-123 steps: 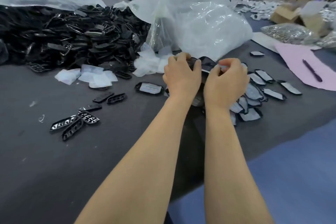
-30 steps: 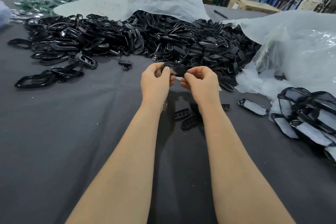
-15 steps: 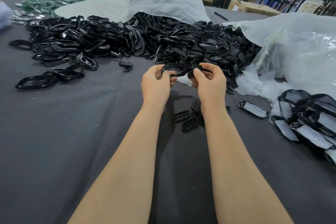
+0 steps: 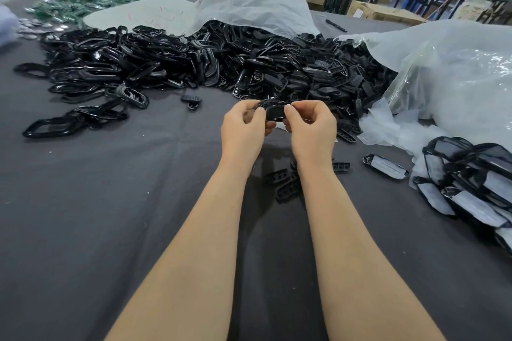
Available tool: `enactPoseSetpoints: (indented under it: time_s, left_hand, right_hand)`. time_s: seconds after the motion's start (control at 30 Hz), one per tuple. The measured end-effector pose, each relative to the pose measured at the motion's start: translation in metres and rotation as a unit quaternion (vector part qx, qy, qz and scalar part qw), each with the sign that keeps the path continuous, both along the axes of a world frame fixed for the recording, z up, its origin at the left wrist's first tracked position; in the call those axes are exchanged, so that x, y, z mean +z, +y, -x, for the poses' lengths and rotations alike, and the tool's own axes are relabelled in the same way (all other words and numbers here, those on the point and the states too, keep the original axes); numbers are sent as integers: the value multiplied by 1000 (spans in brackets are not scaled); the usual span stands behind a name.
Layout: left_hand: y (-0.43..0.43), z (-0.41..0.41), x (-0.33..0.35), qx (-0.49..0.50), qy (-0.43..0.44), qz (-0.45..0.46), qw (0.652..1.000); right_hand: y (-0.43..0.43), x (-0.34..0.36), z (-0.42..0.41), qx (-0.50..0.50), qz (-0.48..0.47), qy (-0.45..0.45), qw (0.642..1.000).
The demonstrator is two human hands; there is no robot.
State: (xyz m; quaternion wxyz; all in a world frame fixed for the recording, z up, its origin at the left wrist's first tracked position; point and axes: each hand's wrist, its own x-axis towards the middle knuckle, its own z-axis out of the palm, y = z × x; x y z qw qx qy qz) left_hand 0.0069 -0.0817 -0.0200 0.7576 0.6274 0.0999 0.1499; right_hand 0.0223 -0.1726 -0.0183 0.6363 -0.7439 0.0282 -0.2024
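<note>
Heaps of black frames (image 4: 171, 63) spill from a white sack (image 4: 249, 0) at twelve o'clock; left grip (image 4: 242, 130) and right grip (image 4: 313, 130) pinch one black part (image 4: 273, 113).

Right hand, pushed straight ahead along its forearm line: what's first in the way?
Probably the heap of black plastic parts, just beyond the right hand and the black part it pinches. How high the hand sits above the table is unclear.

Glossy black plastic parts (image 4: 210, 63) heaped on dark grey cloth (image 4: 97, 202), beside milky translucent bags (image 4: 457, 77) and green pieces (image 4: 80, 3).
</note>
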Motion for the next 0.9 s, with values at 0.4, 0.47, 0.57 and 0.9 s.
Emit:
enactPoseSetpoints:
  time_s: [0.4,0.47,0.57,0.9]
  left_hand:
    - [1,1,-1,-28,-17,4,999]
    - [0,2,0,-31,-20,-7,999]
    - [0,3,-1,-24,-20,-29,999]
    - [-1,5,-2,19,-27,-111,993]
  right_hand:
    - [-2,-1,-1,17,-42,25,999]
    - [-2,-1,-1,11,-21,22,999]
    - [-1,0,0,12,-5,23,1000]
    - [1,2,1,23,47,37,998]
